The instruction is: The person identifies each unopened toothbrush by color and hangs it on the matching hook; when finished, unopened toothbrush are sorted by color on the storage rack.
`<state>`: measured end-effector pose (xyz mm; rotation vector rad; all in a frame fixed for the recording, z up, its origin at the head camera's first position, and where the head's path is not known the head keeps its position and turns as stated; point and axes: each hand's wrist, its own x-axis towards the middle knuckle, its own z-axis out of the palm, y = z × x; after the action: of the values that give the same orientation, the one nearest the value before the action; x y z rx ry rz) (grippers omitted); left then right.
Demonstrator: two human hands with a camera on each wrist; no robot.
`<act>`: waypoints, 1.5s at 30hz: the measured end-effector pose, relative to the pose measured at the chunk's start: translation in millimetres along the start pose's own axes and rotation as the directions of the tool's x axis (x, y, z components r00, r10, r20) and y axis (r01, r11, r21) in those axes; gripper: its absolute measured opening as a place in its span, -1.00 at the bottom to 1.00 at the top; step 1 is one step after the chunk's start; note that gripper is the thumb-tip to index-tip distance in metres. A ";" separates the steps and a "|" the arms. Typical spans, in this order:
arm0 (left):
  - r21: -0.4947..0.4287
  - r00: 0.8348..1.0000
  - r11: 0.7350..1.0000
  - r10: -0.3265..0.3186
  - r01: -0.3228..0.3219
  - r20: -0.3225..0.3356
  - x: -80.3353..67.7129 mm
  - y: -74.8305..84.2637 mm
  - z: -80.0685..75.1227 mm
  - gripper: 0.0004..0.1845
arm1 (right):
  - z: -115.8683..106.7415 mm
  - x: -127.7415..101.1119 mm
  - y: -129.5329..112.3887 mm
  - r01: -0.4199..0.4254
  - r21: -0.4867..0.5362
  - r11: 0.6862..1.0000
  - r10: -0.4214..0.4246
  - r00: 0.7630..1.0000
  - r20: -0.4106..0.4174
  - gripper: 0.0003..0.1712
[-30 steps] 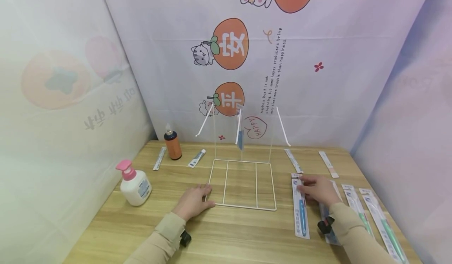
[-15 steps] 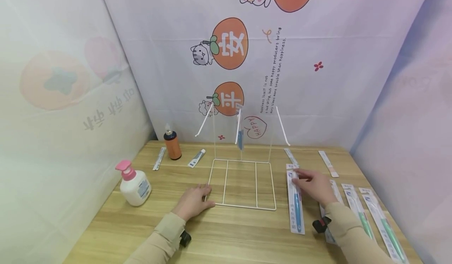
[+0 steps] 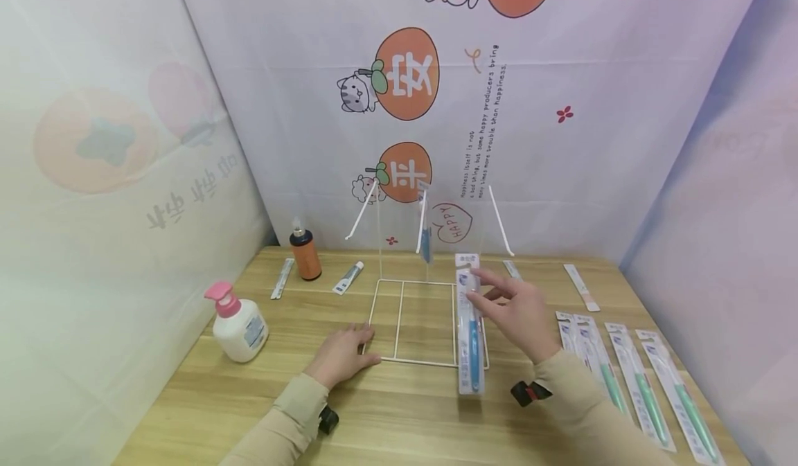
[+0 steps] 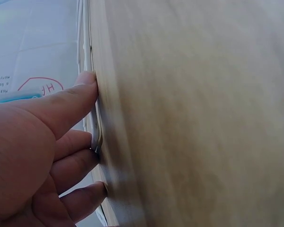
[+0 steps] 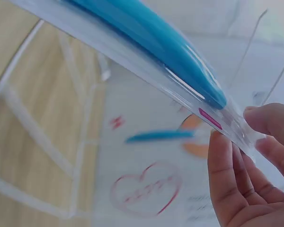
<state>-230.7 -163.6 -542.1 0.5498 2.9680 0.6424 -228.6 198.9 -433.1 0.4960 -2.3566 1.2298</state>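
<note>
My right hand [image 3: 514, 310] pinches a packaged blue toothbrush [image 3: 473, 352] by the upper part of its clear pack, thumb against fingers. The pack is raised over the right side of the base of a white wire rack [image 3: 427, 364]. In the right wrist view, the blue handle [image 5: 165, 47] shows large under clear plastic. My left hand [image 3: 341, 356] holds the rack's front left corner; in the left wrist view the thumb [image 4: 80, 97] touches the wire and the fingers bend beside it. Another blue toothbrush pack [image 3: 426, 244] hangs on the rack's middle hook.
Several packaged toothbrushes with green handles [image 3: 648, 397] lie at the right. Behind are slim packs [image 3: 581, 287] and a toothpaste tube [image 3: 348, 278]. A white pump bottle [image 3: 240, 331] and an orange bottle [image 3: 306, 255] stand left. The rack's outer hooks [image 3: 501, 221] project forward.
My right hand has lifted the blue toothbrush pack off the table and carried it left to the rack, uncovering packs at the right. The left hand has stayed on the rack corner.
</note>
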 end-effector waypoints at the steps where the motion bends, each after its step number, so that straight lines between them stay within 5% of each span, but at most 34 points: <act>1: -0.001 1.000 1.000 -0.002 0.002 0.001 0.1 0.1 -0.2 -0.27 | 1.9 1.9 -8.6 0.031 0.017 0.999 -0.031 0.999 -0.015 -0.51; 8: 0.002 1.000 1.000 -0.007 0.007 0.004 0.0 1.1 -0.6 -0.27 | 11.9 9.6 -62.0 0.153 0.267 0.951 -0.134 0.987 -0.090 -0.48; 14: 0.005 1.000 1.000 0.006 -0.006 -0.006 -1.3 4.5 -3.0 -0.28 | 16.4 8.3 -92.3 0.231 0.352 0.907 -0.206 0.972 -0.108 -0.45; 22: 0.013 1.000 1.000 -0.010 0.009 0.004 -0.8 7.9 -6.1 -0.27 | 28.3 10.9 -99.5 0.321 0.321 0.891 -0.289 0.946 -0.144 -0.45; 33: 0.005 1.000 1.000 -0.001 0.001 -0.001 0.3 4.6 -3.8 -0.27 | 48.3 18.9 -79.3 0.316 0.194 0.929 -0.287 0.944 -0.164 -0.42; 45: 0.007 1.000 1.000 0.016 -0.016 -0.009 -1.3 4.6 -5.0 -0.28 | 69.0 55.5 -61.1 0.331 0.063 0.942 -0.314 0.930 -0.193 -0.45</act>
<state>-228.7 -162.1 -535.7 0.5737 2.9786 0.6379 -259.4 102.1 -397.7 0.7377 -1.9762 1.1798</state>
